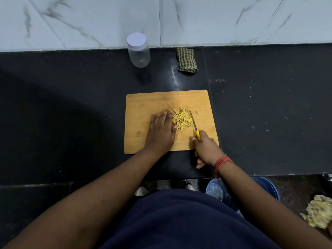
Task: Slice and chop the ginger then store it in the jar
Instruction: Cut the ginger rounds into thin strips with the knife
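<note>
Ginger [181,119] is already down to a heap of short yellow sticks, sitting roughly mid cutting board [143,105], so my read is we're in the chopping part: strips done, dicing crosswise not yet done. Pile is bunched up between the two hands, which looks to me like someone squaring it up before running the blade through.

Left hand [160,131] lies flat on the board with fingers pretty much straight, the fingertip side pressed up against the left edge of the pile. Not gripping anything, just corralling it. Right hand [203,146] is wrapped around the yellow handle of a small knife [194,124], blade lying along the right side of the pile, tip pointing away from the person. Can't tell if the edge is actually touching the board or just above it.

Next move, I'd guess: turn the blade across the sticks and rock through them, with those left fingertips curled back, because right now they're stretched out near the blade's path.

Jar [138,51] stands well behind the board by the wall, white lid on, looks empty. So that lid has to come off before anything gets stored. A folded checked cloth [186,59] sits to its right.
</note>
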